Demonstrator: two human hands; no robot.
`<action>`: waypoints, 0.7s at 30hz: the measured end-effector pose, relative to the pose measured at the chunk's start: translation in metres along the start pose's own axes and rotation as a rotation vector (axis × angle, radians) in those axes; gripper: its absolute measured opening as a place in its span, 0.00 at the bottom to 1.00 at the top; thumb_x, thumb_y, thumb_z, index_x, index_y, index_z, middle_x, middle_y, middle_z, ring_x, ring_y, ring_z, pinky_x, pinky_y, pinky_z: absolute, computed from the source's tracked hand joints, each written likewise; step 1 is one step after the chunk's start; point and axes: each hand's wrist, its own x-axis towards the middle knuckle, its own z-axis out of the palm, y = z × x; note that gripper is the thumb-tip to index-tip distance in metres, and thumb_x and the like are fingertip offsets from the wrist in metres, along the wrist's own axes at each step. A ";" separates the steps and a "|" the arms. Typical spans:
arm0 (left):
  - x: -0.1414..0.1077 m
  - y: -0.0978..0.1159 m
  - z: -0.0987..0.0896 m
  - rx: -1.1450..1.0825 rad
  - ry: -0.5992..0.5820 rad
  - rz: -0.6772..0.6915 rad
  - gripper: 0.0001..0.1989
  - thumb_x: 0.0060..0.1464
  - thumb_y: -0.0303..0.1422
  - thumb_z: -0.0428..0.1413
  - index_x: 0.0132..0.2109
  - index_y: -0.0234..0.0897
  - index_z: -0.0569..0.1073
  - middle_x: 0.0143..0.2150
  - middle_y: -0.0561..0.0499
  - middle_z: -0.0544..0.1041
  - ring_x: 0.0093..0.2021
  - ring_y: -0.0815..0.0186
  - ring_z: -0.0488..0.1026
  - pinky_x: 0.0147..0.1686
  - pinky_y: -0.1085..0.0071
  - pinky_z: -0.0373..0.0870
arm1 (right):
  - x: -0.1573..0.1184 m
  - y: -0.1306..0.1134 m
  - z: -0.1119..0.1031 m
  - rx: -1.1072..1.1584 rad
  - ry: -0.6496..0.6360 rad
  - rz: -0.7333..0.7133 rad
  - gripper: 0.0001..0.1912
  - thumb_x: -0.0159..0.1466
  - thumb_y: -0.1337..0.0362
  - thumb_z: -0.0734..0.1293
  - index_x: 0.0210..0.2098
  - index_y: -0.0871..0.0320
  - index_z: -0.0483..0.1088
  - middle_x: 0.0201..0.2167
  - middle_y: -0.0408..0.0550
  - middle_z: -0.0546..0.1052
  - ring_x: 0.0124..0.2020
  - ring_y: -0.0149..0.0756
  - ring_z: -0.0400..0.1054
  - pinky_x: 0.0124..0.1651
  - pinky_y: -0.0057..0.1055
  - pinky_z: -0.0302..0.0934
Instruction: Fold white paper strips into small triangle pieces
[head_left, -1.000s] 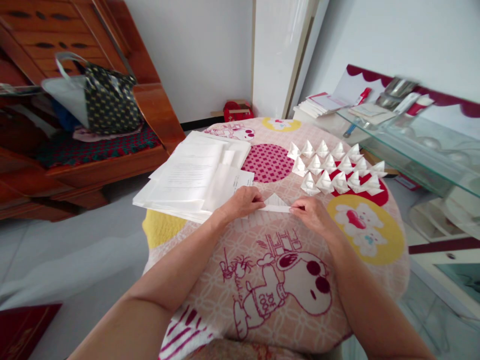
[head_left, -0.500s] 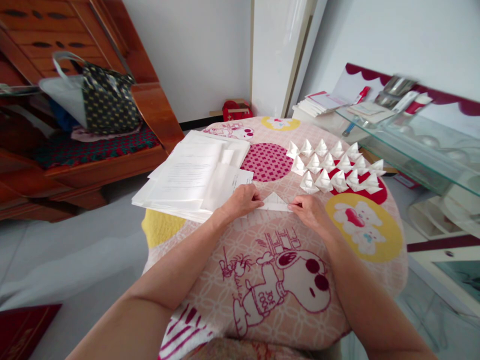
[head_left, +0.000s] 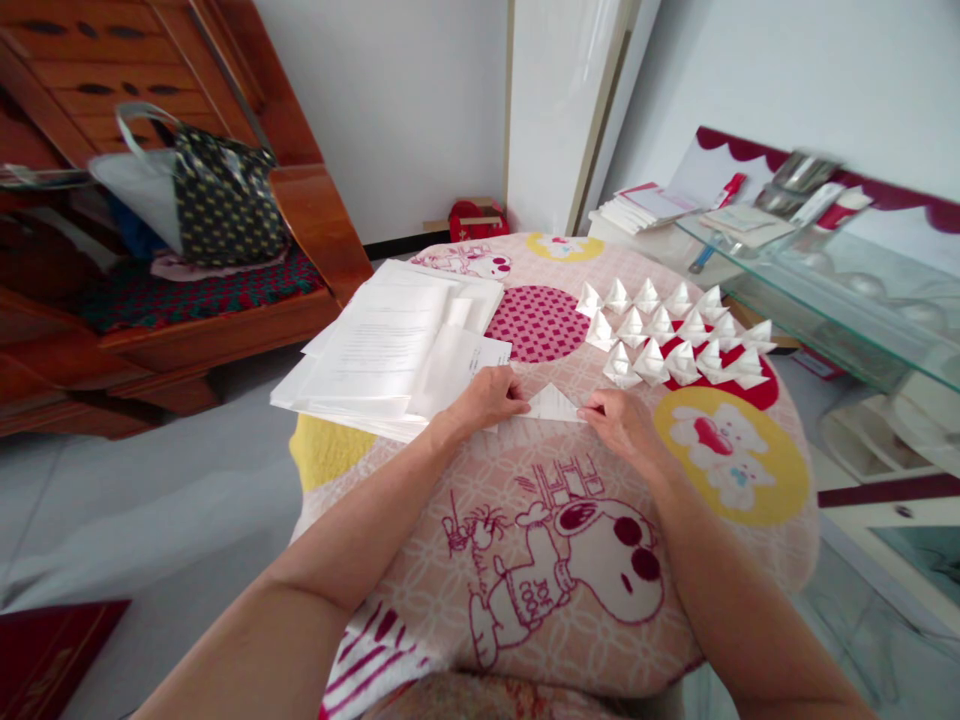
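A small white folded paper (head_left: 553, 405) in a triangular shape lies between my hands on the patterned tablecloth, its peak pointing away from me. My left hand (head_left: 493, 397) is closed, pinching the paper's left corner. At the opposite corner, my right hand (head_left: 616, 412) grips it between thumb and fingers. Several finished paper boats (head_left: 649, 362) stand in rows at the table's right side. Just beyond my left hand, a stack of white paper sheets (head_left: 375, 340) is spread out, some with print on them.
The round table's cloth (head_left: 517, 620) has cartoon figures. On the right stands a glass-topped shelf (head_left: 847, 290) holding a metal container and papers. To the left is a wooden bench (head_left: 300, 220) with a dark patterned bag (head_left: 225, 200) on it.
The strip that ran along the paper's lower edge no longer shows as a separate band; the paper now looks like a plain triangle. Both hands keep their grip at its corners.
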 end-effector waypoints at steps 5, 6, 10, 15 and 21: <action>0.002 -0.004 0.000 -0.054 -0.007 0.013 0.07 0.47 0.29 0.65 0.25 0.33 0.77 0.24 0.55 0.76 0.25 0.72 0.68 0.29 0.75 0.62 | 0.001 0.001 0.001 -0.008 0.010 -0.014 0.12 0.64 0.65 0.69 0.23 0.57 0.72 0.23 0.46 0.75 0.28 0.36 0.65 0.33 0.31 0.50; 0.002 -0.004 0.000 -0.059 -0.012 0.011 0.07 0.47 0.29 0.65 0.24 0.33 0.77 0.24 0.55 0.76 0.25 0.72 0.68 0.29 0.75 0.62 | 0.000 0.002 0.001 -0.009 0.010 -0.016 0.12 0.64 0.65 0.68 0.24 0.57 0.73 0.23 0.47 0.75 0.28 0.36 0.65 0.33 0.32 0.50; 0.003 -0.003 0.000 -0.066 -0.011 -0.004 0.07 0.47 0.28 0.65 0.24 0.33 0.77 0.24 0.54 0.76 0.26 0.72 0.68 0.30 0.74 0.61 | 0.000 0.002 0.002 -0.013 0.012 -0.024 0.12 0.64 0.64 0.68 0.24 0.57 0.73 0.24 0.47 0.75 0.28 0.37 0.65 0.33 0.31 0.50; 0.003 -0.004 0.001 -0.041 -0.011 0.015 0.07 0.48 0.29 0.65 0.25 0.33 0.77 0.25 0.54 0.76 0.27 0.70 0.69 0.31 0.73 0.61 | 0.000 0.003 0.004 -0.029 0.012 -0.011 0.11 0.65 0.65 0.67 0.25 0.57 0.74 0.24 0.47 0.75 0.28 0.36 0.64 0.33 0.31 0.49; 0.001 -0.003 0.007 0.078 0.011 0.086 0.05 0.50 0.25 0.61 0.28 0.34 0.75 0.30 0.51 0.75 0.32 0.67 0.71 0.36 0.71 0.68 | 0.000 -0.001 0.000 -0.033 -0.014 -0.005 0.10 0.65 0.66 0.68 0.26 0.58 0.74 0.26 0.49 0.77 0.30 0.36 0.67 0.33 0.31 0.50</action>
